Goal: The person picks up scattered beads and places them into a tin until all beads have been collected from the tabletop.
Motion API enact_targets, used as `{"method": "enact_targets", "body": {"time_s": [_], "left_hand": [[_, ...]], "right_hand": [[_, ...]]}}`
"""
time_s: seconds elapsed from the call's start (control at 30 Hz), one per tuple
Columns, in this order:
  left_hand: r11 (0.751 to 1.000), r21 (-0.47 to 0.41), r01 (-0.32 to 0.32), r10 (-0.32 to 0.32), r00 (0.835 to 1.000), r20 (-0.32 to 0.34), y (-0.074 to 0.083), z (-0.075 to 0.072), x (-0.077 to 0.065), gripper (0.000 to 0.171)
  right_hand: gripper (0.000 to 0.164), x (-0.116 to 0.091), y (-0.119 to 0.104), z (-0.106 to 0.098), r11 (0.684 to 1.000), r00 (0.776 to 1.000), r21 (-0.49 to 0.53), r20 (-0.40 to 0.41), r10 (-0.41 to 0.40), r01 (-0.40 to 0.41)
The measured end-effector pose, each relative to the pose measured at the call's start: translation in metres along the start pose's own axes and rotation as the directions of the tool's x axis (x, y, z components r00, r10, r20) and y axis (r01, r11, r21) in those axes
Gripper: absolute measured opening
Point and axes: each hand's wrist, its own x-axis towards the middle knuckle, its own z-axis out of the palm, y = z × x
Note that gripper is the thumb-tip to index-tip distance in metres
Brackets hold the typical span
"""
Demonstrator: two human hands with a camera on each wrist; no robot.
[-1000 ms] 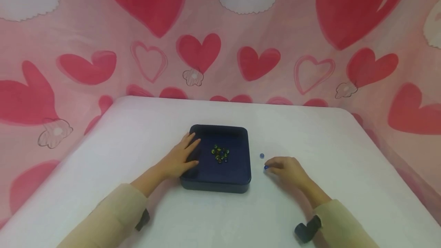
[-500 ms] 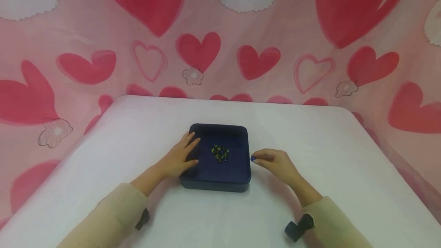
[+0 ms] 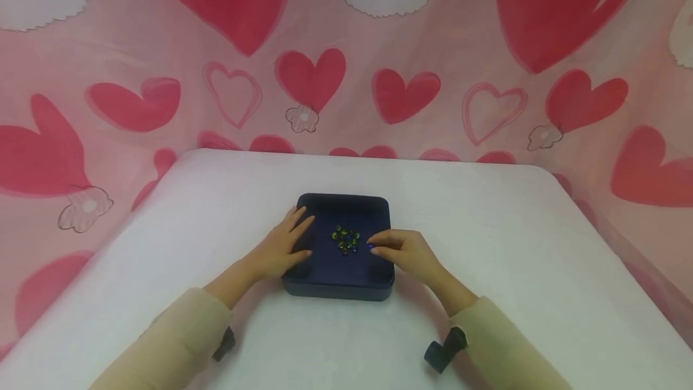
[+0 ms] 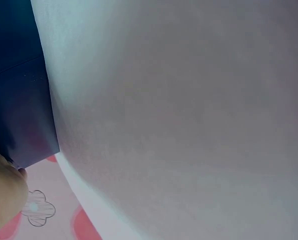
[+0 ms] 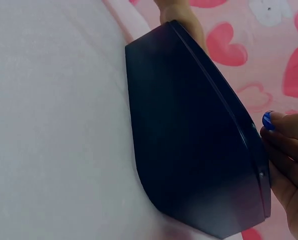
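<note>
A dark blue square tray sits on the white table, with a small cluster of glass marbles, several showing yellow-green, in its middle. My left hand rests on the tray's left rim, fingers spread and reaching inside. Over the right rim comes my right hand, thumb and fingertips pinching a blue marble above the tray floor, right of the cluster. White streaks show on this blue marble in the right wrist view, next to the tray wall. The left wrist view catches only part of my left hand.
The white table extends around the tray on all sides. Behind it hangs a pink cloth printed with hearts. Dark wrist cameras stick out below both sleeves.
My right hand has moved left from the table to over the tray, carrying the blue marble. A second blue marble seen on the table earlier no longer shows. My left hand stays put.
</note>
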Motion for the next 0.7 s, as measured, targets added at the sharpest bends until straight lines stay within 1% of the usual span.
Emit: {"method": "enact_targets", "body": {"time_s": [0.13,0.3,0.5,0.7], "left_hand": [[1.000,0.004,0.001,-0.001,1.000,0.000,-0.001,0.000,0.000,0.065],[1.000,0.013,-0.003,0.002,1.000,0.010,-0.001,0.000,0.001,0.065],[1.000,0.018,-0.020,0.020,1.000,-0.008,-0.001,0.000,0.001,0.064],[0.999,0.029,-0.022,0.022,1.000,-0.008,-0.002,0.001,0.002,0.064]], "right_hand": [[0.020,0.004,-0.002,0.007,0.999,0.999,-0.043,0.027,-0.030,0.031],[0.020,0.007,-0.003,0.013,0.994,0.996,-0.091,0.070,-0.046,0.053],[0.018,0.014,-0.008,0.019,0.985,0.992,-0.149,0.113,-0.064,0.081],[0.017,0.021,-0.011,0.025,0.978,0.986,-0.176,0.143,-0.086,0.111]]}}
